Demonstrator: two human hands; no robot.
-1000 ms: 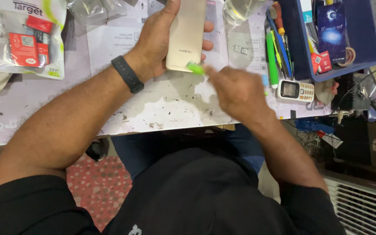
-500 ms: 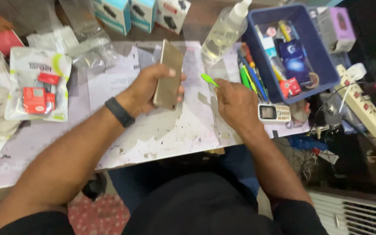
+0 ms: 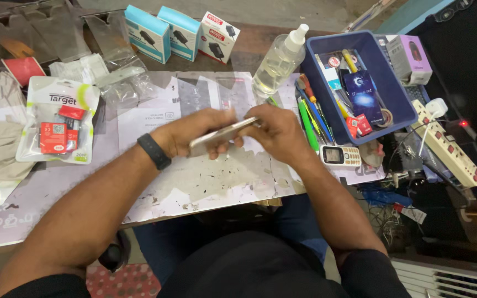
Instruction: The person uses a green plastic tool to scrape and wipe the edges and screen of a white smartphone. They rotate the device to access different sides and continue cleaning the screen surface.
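Tilted edge-on since the earlier frame, the gold phone (image 3: 223, 134) sits mid-frame, clasped by the left hand (image 3: 194, 133) and pinched by the right hand (image 3: 277, 132) above a scratched white worktop (image 3: 205, 182). Blue tray (image 3: 393, 83) upper right; three charger boxes (image 3: 180, 34) along the top; clear sachet (image 3: 56, 121) at left.

Relative to the blue bin (image 3: 394, 94): three small boxes, two light-blue boxes (image 3: 164, 33) and a white-and-red box (image 3: 218, 36), stand far left at the table's back. A clear pouch with red cards (image 3: 56, 121) lies farther left; a lilac box (image 3: 409, 58) sits just right, and a small keypad phone's screen (image 3: 333, 155) just below.
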